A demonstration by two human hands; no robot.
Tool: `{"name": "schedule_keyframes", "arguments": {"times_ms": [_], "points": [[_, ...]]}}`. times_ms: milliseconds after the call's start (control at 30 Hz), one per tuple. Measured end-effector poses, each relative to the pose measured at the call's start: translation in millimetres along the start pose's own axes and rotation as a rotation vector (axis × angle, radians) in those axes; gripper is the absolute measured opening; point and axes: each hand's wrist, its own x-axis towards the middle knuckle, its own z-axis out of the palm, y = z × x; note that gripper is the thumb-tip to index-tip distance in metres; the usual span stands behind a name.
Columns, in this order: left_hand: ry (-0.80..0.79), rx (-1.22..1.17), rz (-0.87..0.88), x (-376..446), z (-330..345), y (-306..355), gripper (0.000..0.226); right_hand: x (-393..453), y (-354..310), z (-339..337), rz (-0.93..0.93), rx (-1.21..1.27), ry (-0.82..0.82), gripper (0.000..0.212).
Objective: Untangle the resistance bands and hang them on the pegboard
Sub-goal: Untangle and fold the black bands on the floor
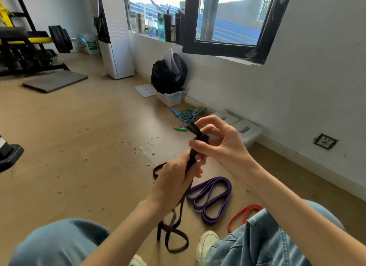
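Three resistance bands show, and the black band [191, 158] is the one in hand. It is held up in front of the person, above the wooden floor [79, 137], with its long axis running steeply from lower left to upper right. Its top end is bunched into a knot [201, 136] with short strap ends poking up and to the left. Its lower part hangs down as twisted loops between the knees, the lowest loop near the white shoe [206, 246].

The left hand [174, 178] grips the band just below the knot, fingers curled round the strap. The right hand [219, 141] pinches the knot itself between thumb and fingertips, the other fingers arched above it.

A purple band [210, 198] lies folded in several loops on the floor just right of the hanging black loops, its length running from upper right to lower left. A red band [243, 214] lies beside it, partly hidden behind the right knee in denim.

Further off, a tangle of blue and green skipping ropes [186, 117] lies near the wall, a black backpack [169, 75] sits on a clear plastic box [170, 98] under the window [227, 18], and a weight bench with plates [59, 39] stands at far left.
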Motion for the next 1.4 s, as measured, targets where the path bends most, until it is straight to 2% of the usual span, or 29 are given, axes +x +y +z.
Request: {"name": "schedule_keyframes", "arguments": {"times_ms": [167,300,433,467,567,600,633,667,700,767,833,900,933,1033,1100,1167,1233,1267,1300,1367,1400], "points": [[-0.032,-0.003,-0.026,12.3,-7.6,-9.4,0.023,-5.8,9.7,-12.6,0.177,0.057,0.025,0.046],[-0.083,0.042,0.054,10.0,11.7,-9.6,0.017,-3.4,5.9,-15.9,0.059,0.041,0.073,0.034],[-0.196,-0.01,-0.128,8.3,17.4,-11.1,0.027,0.5,-6.6,-25.7,-0.018,0.283,0.118,0.033],[-0.147,0.065,-0.097,15.0,9.2,-11.5,0.024,1.0,-8.1,-30.7,-0.013,0.325,0.135,0.032],[0.281,0.304,0.125,49.0,-35.4,5.4,0.024,1.0,-9.4,-40.5,0.052,0.44,0.112,0.026],[0.351,0.313,0.225,60.1,-46.3,15.7,0.024,1.3,-8.4,-41.3,0.073,0.48,0.066,0.027],[0.325,0.325,0.289,67.4,-51.5,24.7,0.025,2.4,-6.5,-40.4,0.106,0.497,0.009,0.028],[0.226,0.372,0.284,69.6,-50.5,30.7,0.028,3.0,-2.8,-40.4,0.149,0.444,-0.051,0.032],[0.103,0.491,0.231,66.0,-45.0,30.6,0.032,2.9,-0.5,-41.2,0.202,0.293,-0.113,0.038],[-0.106,0.716,0.112,52.8,-35.9,16.1,0.033,1.0,5.0,-51.2,0.269,-0.217,-0.223,0.052],[-0.144,0.687,0.103,44.7,-37.2,6.3,0.029,-1.2,10.1,-55.6,0.262,-0.407,-0.335,0.055],[-0.144,0.585,0.183,43.9,-37.8,9.1,0.026,-4.2,13.2,-44.5,0.226,-0.385,-0.453,0.048],[-0.145,0.557,0.222,45.2,-37.9,13.2,0.023,-4.8,13.8,-35.6,0.195,-0.384,-0.452,0.041],[-0.061,0.544,0.168,44.9,-42.0,10.0,0.017,3.6,11.7,-28.2,0.091,-0.369,-0.32,0.014],[-0.076,0.459,0.094,37.6,-46.6,-3.9,0.029,9.1,3.1,-35.3,0.109,-0.279,-0.271,0.015],[-0.318,0.183,-0.063,21.9,-37.0,-14.0,0.033,10.7,-3.9,-37.0,0.103,-0.252,-0.313,0.014],[-0.59,0.077,-0.231,9.0,-21.6,-18.9,0.02,9.9,-7.4,-32.3,0.06,-0.253,-0.337,0.015],[-0.602,0.041,-0.261,6.8,-16.7,-23.2,0.015,9.4,-7.8,-29.8,0.039,-0.216,-0.322,0.018],[-0.505,-0.038,-0.279,8.6,-15.3,-28.7,0.014,8.8,-7.6,-29.5,0.029,-0.154,-0.293,0.023],[-0.031,-0.238,-0.24,15.7,-20.3,-32.8,0.022,7.0,-5.4,-35.0,0.045,-0.044,-0.232,0.031],[0.153,-0.237,-0.173,18.5,-22.8,-35.4,0.026,5.9,-3.9,-39.0,0.059,-0.058,-0.226,0.03]]}}
